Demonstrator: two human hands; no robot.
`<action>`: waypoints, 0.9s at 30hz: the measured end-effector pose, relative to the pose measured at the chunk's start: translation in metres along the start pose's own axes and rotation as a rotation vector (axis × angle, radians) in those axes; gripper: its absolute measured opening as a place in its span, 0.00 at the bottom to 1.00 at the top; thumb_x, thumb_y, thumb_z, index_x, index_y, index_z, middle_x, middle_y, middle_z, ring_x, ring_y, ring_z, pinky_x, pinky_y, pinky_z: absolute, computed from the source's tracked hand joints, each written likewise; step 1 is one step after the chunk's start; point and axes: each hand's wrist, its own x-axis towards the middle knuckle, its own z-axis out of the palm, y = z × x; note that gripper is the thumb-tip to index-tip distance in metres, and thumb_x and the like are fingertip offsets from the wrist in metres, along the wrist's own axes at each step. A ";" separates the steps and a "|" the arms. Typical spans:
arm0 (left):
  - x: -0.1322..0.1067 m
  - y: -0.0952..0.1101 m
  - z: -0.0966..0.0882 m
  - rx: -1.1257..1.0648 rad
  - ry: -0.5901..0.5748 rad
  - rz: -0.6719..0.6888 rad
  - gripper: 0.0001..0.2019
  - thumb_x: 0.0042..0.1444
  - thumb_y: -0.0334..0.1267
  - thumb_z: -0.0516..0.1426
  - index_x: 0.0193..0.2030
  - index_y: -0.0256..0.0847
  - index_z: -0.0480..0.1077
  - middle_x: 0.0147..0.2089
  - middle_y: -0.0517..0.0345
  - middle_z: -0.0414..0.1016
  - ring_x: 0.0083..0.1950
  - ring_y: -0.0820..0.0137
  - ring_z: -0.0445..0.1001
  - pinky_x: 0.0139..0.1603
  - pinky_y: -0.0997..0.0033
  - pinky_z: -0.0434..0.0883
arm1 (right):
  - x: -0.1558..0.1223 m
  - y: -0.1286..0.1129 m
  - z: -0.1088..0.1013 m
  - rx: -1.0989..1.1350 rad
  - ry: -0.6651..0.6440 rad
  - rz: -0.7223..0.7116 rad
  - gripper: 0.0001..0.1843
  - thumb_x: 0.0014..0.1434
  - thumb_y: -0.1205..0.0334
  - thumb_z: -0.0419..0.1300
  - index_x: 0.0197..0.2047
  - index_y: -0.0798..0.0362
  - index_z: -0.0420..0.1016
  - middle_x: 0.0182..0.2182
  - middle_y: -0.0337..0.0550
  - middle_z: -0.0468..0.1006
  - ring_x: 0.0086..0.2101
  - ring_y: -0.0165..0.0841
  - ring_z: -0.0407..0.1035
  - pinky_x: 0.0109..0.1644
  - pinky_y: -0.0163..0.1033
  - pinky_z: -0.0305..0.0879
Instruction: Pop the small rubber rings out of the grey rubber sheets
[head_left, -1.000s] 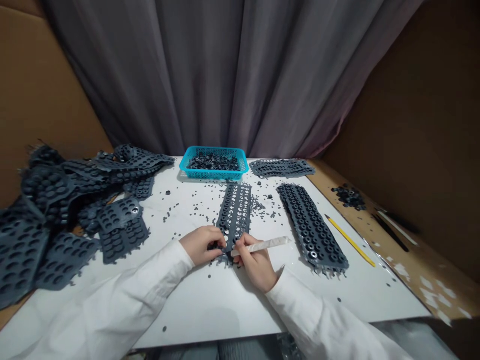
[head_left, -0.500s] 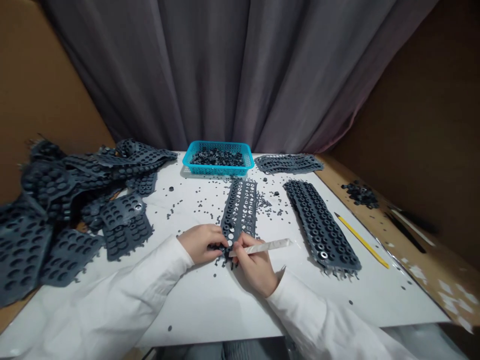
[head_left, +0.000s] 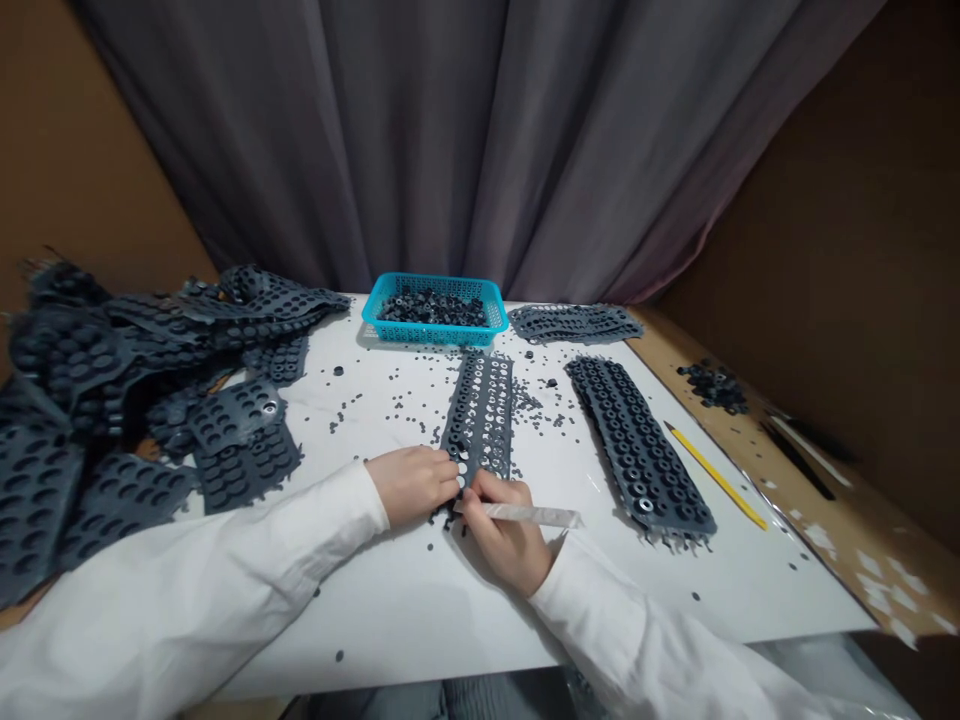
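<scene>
A narrow dark grey rubber sheet (head_left: 474,410) with rows of round holes and ring-shaped parts lies lengthwise in front of me. At its near left edge, my left hand (head_left: 412,486) is closed, its fingers curled onto the rubber. My right hand (head_left: 504,532) grips a slim white-wrapped tool (head_left: 540,515) like a pen. The tool's tip meets the near end of the sheet, close to my left fingertips; the fingers hide what exactly it touches there.
A turquoise basket (head_left: 435,333) of small black rubber parts stands at the back. Moulded sheets pile up on the left (head_left: 135,350); another sheet (head_left: 641,450) lies right, beside a yellow pencil-like tool (head_left: 716,475). Black parts (head_left: 712,387) sit farther right. Small dark discs litter the white tabletop (head_left: 420,620).
My left hand has shifted slightly right, its fingers drawn closer together over the sheet's edge. The tool's outer end has dipped lower. The view has turned slightly.
</scene>
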 end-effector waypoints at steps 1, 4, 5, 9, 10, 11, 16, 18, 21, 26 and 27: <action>0.001 0.000 0.001 0.004 0.005 0.017 0.07 0.56 0.29 0.51 0.30 0.35 0.70 0.29 0.53 0.71 0.32 0.66 0.68 0.33 0.67 0.65 | 0.000 0.000 0.000 -0.003 -0.003 -0.004 0.14 0.56 0.64 0.49 0.19 0.52 0.53 0.14 0.34 0.60 0.18 0.26 0.57 0.23 0.32 0.49; 0.001 -0.005 0.003 -0.096 0.015 0.011 0.08 0.55 0.27 0.51 0.29 0.34 0.70 0.29 0.51 0.72 0.32 0.66 0.69 0.33 0.68 0.66 | -0.001 0.000 -0.001 -0.008 -0.011 -0.015 0.14 0.56 0.65 0.49 0.20 0.52 0.53 0.14 0.34 0.60 0.18 0.26 0.57 0.23 0.32 0.48; 0.000 -0.008 0.004 -0.195 0.029 -0.019 0.08 0.55 0.27 0.51 0.29 0.34 0.70 0.29 0.51 0.72 0.32 0.67 0.69 0.33 0.69 0.66 | -0.001 0.000 -0.001 -0.007 -0.014 -0.018 0.14 0.56 0.65 0.49 0.20 0.52 0.53 0.14 0.34 0.60 0.18 0.26 0.57 0.23 0.32 0.48; -0.011 -0.023 0.013 -0.837 0.213 -0.429 0.07 0.54 0.36 0.53 0.31 0.35 0.70 0.27 0.56 0.71 0.28 0.73 0.69 0.30 0.74 0.66 | 0.000 -0.001 -0.002 0.007 -0.019 0.018 0.14 0.56 0.65 0.49 0.19 0.52 0.54 0.14 0.35 0.63 0.19 0.27 0.58 0.23 0.32 0.49; -0.015 -0.027 0.016 -1.007 0.283 -0.579 0.08 0.53 0.39 0.54 0.31 0.35 0.69 0.26 0.58 0.71 0.27 0.74 0.68 0.29 0.75 0.66 | 0.000 -0.002 -0.002 0.011 -0.019 0.033 0.14 0.56 0.66 0.49 0.19 0.52 0.54 0.14 0.35 0.63 0.19 0.27 0.58 0.23 0.32 0.49; -0.019 -0.030 0.018 -1.157 0.356 -0.719 0.10 0.51 0.41 0.56 0.31 0.35 0.69 0.24 0.59 0.70 0.25 0.74 0.68 0.27 0.75 0.66 | 0.000 -0.002 -0.002 0.014 -0.018 0.045 0.14 0.56 0.66 0.49 0.19 0.52 0.54 0.14 0.35 0.64 0.18 0.27 0.59 0.23 0.31 0.49; -0.027 -0.036 0.018 -1.628 0.516 -1.032 0.16 0.40 0.43 0.64 0.32 0.34 0.69 0.22 0.61 0.70 0.22 0.77 0.68 0.26 0.76 0.67 | 0.000 0.002 -0.001 0.053 -0.010 0.059 0.15 0.57 0.64 0.50 0.19 0.52 0.56 0.14 0.35 0.65 0.19 0.27 0.60 0.24 0.31 0.52; -0.026 -0.033 0.013 -1.772 0.485 -1.071 0.17 0.39 0.41 0.66 0.32 0.33 0.69 0.23 0.58 0.72 0.21 0.77 0.68 0.25 0.77 0.67 | 0.000 0.004 -0.003 0.100 0.004 0.054 0.15 0.57 0.62 0.50 0.20 0.52 0.58 0.14 0.35 0.66 0.19 0.27 0.61 0.24 0.31 0.53; -0.024 -0.027 0.008 -1.935 0.468 -1.110 0.15 0.39 0.36 0.66 0.33 0.31 0.69 0.25 0.56 0.74 0.21 0.78 0.69 0.23 0.78 0.67 | 0.001 0.005 -0.008 0.184 0.077 0.055 0.15 0.59 0.60 0.50 0.21 0.53 0.61 0.16 0.35 0.67 0.19 0.27 0.62 0.25 0.31 0.55; -0.022 -0.017 0.007 -2.100 0.438 -1.061 0.15 0.39 0.36 0.66 0.34 0.31 0.70 0.26 0.54 0.74 0.21 0.78 0.69 0.22 0.81 0.67 | 0.003 0.005 -0.012 0.248 0.140 0.075 0.14 0.60 0.59 0.51 0.24 0.53 0.64 0.18 0.36 0.70 0.21 0.28 0.63 0.26 0.32 0.57; -0.022 -0.016 0.007 -2.125 0.432 -1.050 0.15 0.39 0.36 0.66 0.34 0.31 0.70 0.26 0.54 0.74 0.21 0.78 0.69 0.21 0.81 0.66 | 0.003 0.005 -0.012 0.252 0.131 0.067 0.14 0.60 0.59 0.51 0.24 0.53 0.64 0.18 0.37 0.70 0.21 0.28 0.64 0.27 0.32 0.57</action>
